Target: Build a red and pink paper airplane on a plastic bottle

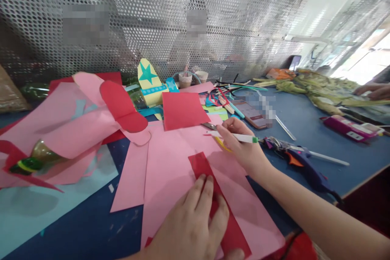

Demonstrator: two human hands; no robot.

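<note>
In the head view, the left hand [193, 217] is pressing spread, unclenched fingers onto a long red paper strip [232, 231], which is lying at the near centre on pink paper sheets [166, 170]. The right hand [239, 146] is grasping a white marker [245, 138] with a green end, left of a dark-blue glue gun [310, 170].

My strip [234, 221] is plain red, and the sheet [170, 178] beneath it is plain pink. My pen [243, 138] is white with a green end. I see a red square [184, 110], a yellow cutout [145, 84] with a turquoise star and a dotted blue band, a dark-blue glue gun [310, 168] with an orange trigger, a blue table [307, 130] and a silver wall [243, 28] patterned with small holes.
</note>
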